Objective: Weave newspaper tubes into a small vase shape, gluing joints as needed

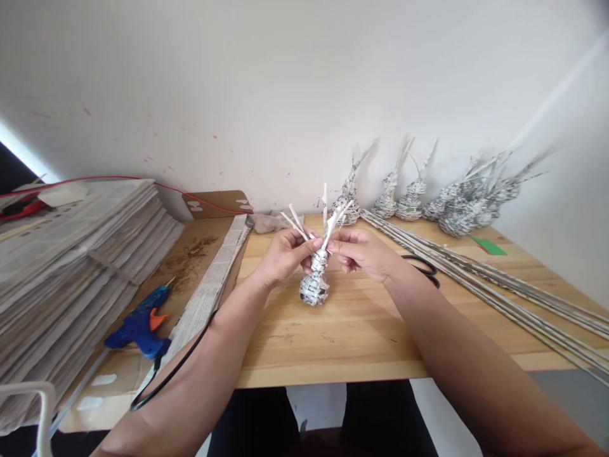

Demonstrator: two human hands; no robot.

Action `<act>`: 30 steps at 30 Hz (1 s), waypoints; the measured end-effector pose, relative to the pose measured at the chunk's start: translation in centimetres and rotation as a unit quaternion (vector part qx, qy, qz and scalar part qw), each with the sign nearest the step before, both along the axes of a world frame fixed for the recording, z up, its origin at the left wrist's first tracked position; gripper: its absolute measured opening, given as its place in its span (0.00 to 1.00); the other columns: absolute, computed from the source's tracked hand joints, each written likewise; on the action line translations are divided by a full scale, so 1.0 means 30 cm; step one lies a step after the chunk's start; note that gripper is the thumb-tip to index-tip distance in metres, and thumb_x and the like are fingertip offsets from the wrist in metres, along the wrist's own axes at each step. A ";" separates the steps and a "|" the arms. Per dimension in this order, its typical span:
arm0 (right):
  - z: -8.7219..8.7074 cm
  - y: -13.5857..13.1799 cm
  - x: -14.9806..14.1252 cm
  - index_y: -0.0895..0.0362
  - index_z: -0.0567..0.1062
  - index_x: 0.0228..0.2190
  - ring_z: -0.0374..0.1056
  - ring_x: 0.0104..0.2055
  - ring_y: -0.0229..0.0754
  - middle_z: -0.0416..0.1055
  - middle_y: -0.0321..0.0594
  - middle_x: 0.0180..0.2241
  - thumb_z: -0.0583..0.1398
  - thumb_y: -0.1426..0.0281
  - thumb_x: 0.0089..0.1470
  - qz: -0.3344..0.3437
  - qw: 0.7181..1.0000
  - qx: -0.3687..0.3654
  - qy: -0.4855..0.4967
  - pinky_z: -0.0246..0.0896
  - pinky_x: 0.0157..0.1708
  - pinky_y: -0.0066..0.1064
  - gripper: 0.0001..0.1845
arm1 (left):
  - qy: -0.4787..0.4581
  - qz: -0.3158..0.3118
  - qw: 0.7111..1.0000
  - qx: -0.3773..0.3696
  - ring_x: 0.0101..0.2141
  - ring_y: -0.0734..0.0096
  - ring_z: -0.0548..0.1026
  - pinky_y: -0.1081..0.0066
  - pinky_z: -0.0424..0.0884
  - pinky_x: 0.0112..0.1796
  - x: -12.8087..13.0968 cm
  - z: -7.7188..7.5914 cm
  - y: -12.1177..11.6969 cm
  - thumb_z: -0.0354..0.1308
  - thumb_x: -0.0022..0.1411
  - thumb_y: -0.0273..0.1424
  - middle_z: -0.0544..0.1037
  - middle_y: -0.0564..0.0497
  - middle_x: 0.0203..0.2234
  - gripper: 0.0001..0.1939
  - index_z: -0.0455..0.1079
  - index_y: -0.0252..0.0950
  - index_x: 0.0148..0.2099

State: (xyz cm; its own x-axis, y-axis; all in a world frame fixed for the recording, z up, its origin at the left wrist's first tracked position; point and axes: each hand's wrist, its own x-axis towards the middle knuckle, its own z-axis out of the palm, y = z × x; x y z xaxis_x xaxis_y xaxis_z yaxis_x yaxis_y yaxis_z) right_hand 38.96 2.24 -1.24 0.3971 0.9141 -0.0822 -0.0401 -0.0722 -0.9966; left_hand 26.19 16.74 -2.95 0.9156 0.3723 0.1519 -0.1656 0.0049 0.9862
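Observation:
Between my hands, above the wooden table, is a small woven newspaper vase with a round base and narrow neck. Several rolled paper ends stick up and fan out from its top. My left hand grips the neck from the left, thumb near the rim. On the right side, my right hand pinches at the base of a rolled paper strip at the top; some of its fingers are curled and partly hidden.
Several similar woven pieces stand along the wall. Long paper rolls and black-handled scissors lie to the right, near a green card. Leftward are a blue glue gun with its cable and a tall newspaper stack.

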 end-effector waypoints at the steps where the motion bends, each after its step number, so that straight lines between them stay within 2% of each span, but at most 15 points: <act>1: 0.000 0.001 -0.001 0.58 0.74 0.29 0.59 0.16 0.30 0.63 0.28 0.15 0.70 0.58 0.44 0.001 1.000 -0.001 0.022 0.50 0.17 0.24 0.18 | -0.006 -0.003 1.000 0.002 0.17 0.76 0.71 0.74 0.73 0.18 0.000 -0.002 0.001 0.71 0.49 0.45 0.75 0.53 0.21 0.24 0.69 0.31 0.38; 4: 0.000 0.005 -0.007 0.58 0.74 0.29 0.58 0.15 0.30 0.63 0.27 0.15 0.69 0.62 0.44 0.001 0.998 0.002 0.062 0.49 0.16 0.23 0.14 | -0.017 -0.018 1.000 0.010 0.18 0.76 0.72 0.75 0.73 0.19 0.001 -0.002 0.001 0.70 0.51 0.45 0.74 0.53 0.21 0.23 0.69 0.31 0.36; 9: 0.002 0.009 -0.019 0.57 0.71 0.25 0.62 0.13 0.31 0.64 0.27 0.14 0.66 0.68 0.45 -0.025 0.999 0.017 0.017 0.48 0.14 0.22 0.09 | -0.021 -0.037 0.999 0.016 0.19 0.76 0.72 0.74 0.74 0.21 -0.001 0.005 -0.001 0.69 0.52 0.47 0.75 0.52 0.23 0.23 0.69 0.31 0.36; 12: 0.008 0.006 -0.020 0.57 0.72 0.29 0.65 0.14 0.32 0.66 0.29 0.15 0.66 0.65 0.48 -0.012 1.000 0.021 -0.007 0.50 0.14 0.22 0.10 | -0.030 -0.039 0.999 0.022 0.20 0.76 0.72 0.74 0.74 0.22 -0.002 0.007 0.001 0.68 0.53 0.48 0.74 0.53 0.23 0.24 0.68 0.32 0.36; 15: 0.014 0.003 -0.023 0.58 0.72 0.29 0.63 0.14 0.32 0.66 0.28 0.15 0.67 0.62 0.48 -0.010 1.000 0.017 -0.004 0.51 0.13 0.22 0.13 | -0.035 -0.048 0.998 0.033 0.21 0.76 0.72 0.74 0.73 0.23 -0.003 0.006 0.004 0.67 0.54 0.48 0.74 0.52 0.24 0.23 0.67 0.32 0.37; 19: 0.018 0.006 -0.026 0.57 0.71 0.27 0.59 0.12 0.30 0.63 0.27 0.14 0.68 0.63 0.46 -0.038 0.999 0.024 0.010 0.52 0.13 0.22 0.13 | -0.042 -0.062 0.997 0.034 0.22 0.76 0.72 0.73 0.74 0.24 -0.003 0.001 0.003 0.66 0.56 0.46 0.74 0.52 0.25 0.22 0.68 0.32 0.38; 24: 0.008 0.014 -0.010 0.56 0.70 0.26 0.59 0.13 0.31 0.65 0.28 0.14 0.67 0.66 0.48 -0.096 0.992 0.048 -0.072 0.55 0.13 0.23 0.11 | -0.053 -0.045 0.998 0.011 0.22 0.76 0.72 0.73 0.75 0.25 0.002 -0.010 0.006 0.66 0.57 0.45 0.75 0.53 0.27 0.21 0.65 0.34 0.38; 30: -0.012 0.026 -0.011 0.55 0.69 0.28 0.63 0.18 0.32 0.67 0.29 0.18 0.65 0.65 0.50 -0.085 0.990 0.087 -0.066 0.60 0.17 0.23 0.11 | -0.037 -0.046 0.998 0.037 0.22 0.76 0.73 0.73 0.76 0.26 0.008 -0.020 0.012 0.63 0.59 0.47 0.74 0.52 0.26 0.21 0.65 0.33 0.38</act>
State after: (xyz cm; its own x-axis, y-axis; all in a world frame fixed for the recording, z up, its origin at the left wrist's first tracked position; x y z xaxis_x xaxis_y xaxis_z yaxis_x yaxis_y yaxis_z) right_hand 38.62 3.02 -1.59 0.5428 0.8294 0.1325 0.0940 0.0968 -0.9909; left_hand 26.44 17.11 -3.55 0.9311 0.2718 0.2433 -0.2393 -0.0481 0.9697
